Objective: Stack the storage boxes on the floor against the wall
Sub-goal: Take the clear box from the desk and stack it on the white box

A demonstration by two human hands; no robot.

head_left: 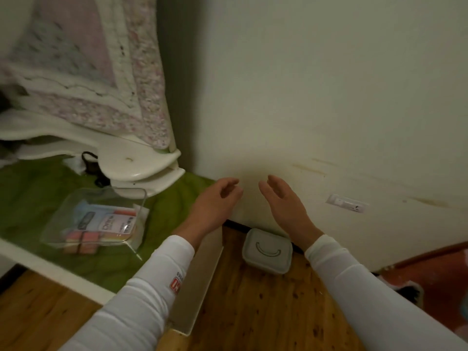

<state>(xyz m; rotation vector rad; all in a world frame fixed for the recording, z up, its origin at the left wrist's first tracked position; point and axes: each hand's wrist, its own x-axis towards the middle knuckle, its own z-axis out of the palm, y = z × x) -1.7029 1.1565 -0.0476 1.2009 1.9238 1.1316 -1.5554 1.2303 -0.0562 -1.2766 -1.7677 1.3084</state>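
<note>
A small translucent grey storage box (266, 251) with a curved handle in its lid sits on the wooden floor, touching the pale wall. A clear plastic box (97, 220) holding packets and coloured blocks lies on the green bedcover at left. My left hand (215, 206) and my right hand (285, 201) hover side by side above the grey box, palms facing each other, fingers loosely curved, holding nothing. Both are well above the floor and apart from both boxes.
The white bed frame (197, 279) edges the floor on the left. A quilt (83, 72) and white headboard (141, 163) stand at the back left. A wall socket (347, 203) is to the right, and a red rug (435, 279) lies at the lower right.
</note>
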